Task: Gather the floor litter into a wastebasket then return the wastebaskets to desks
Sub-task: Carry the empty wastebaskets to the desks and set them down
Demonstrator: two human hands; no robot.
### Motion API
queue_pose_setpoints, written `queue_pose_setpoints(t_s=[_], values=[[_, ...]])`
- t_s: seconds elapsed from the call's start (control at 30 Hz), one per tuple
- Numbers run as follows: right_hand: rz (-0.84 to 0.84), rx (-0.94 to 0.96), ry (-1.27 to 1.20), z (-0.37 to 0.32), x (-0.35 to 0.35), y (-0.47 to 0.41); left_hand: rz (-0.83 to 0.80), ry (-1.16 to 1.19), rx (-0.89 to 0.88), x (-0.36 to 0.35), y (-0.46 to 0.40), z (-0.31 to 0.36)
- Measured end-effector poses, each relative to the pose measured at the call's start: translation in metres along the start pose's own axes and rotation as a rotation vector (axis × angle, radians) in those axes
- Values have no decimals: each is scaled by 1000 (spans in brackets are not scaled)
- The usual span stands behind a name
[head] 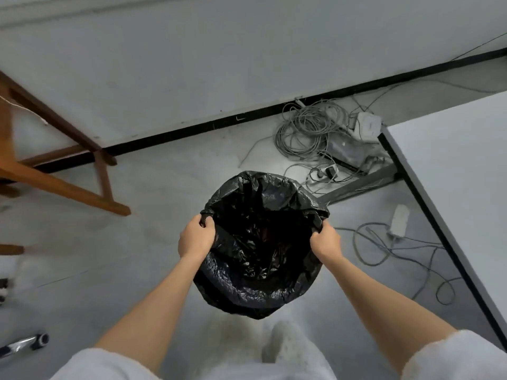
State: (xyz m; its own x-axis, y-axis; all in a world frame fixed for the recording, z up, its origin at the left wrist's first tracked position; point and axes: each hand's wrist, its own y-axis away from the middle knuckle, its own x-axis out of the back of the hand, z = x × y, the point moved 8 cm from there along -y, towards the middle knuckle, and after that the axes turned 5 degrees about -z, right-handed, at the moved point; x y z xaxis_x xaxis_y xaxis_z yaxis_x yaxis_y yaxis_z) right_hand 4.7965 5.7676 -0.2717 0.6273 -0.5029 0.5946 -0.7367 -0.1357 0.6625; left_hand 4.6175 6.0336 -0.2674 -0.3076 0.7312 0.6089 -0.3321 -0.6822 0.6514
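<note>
Closest to my lens are the white sleeves (104, 363) pushed up both forearms, and below them a pale shoe (285, 344) on the grey floor (153, 182). At the far left I see the chrome leg and caster of a chair (26, 344), and above it a brown wooden frame (63, 185) whose feet rest on the floor near the black baseboard (192, 127). Moving in, my left hand (196, 237) has its fingers curled tight round a bunched fold of black liner at the wastebasket's left rim. The wastebasket (260, 292) itself sits in the middle of my view, between both hands, just ahead of the shoe; its black bag lining hides the inside, so I cannot tell what it contains. My right hand (325, 239) pinches the liner at the right rim, fingers likewise curled over the plastic. Beyond and to the right lies a tangle of grey cables (307, 130) against the wall, with a white power strip (399, 220) and looping cord nearer. The white desk (461, 160) fills the right edge.
</note>
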Motion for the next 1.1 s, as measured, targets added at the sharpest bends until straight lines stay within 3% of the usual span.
queue_pose_setpoints(t_s=[0.17, 0.4, 0.67, 0.9, 1.03, 1.1], values=[[7, -82, 47, 6, -48, -100, -153, 146, 159, -63, -113, -2], [-13, -112, 42, 60, -124, -266, -277, 274, 226, -194, -250, -30], [-14, -117, 82, 101, -159, -355, -388, 444, 267, -290, -337, -75], [-89, -240, 62, 102, -154, -361, -411, 379, 325, -277, -319, -37], [-83, -227, 206, 71, -128, -333, -346, 210, 234, -241, -292, 5], [-159, -193, 240, 44, -118, -308, -401, 113, 167, -221, -271, 32]])
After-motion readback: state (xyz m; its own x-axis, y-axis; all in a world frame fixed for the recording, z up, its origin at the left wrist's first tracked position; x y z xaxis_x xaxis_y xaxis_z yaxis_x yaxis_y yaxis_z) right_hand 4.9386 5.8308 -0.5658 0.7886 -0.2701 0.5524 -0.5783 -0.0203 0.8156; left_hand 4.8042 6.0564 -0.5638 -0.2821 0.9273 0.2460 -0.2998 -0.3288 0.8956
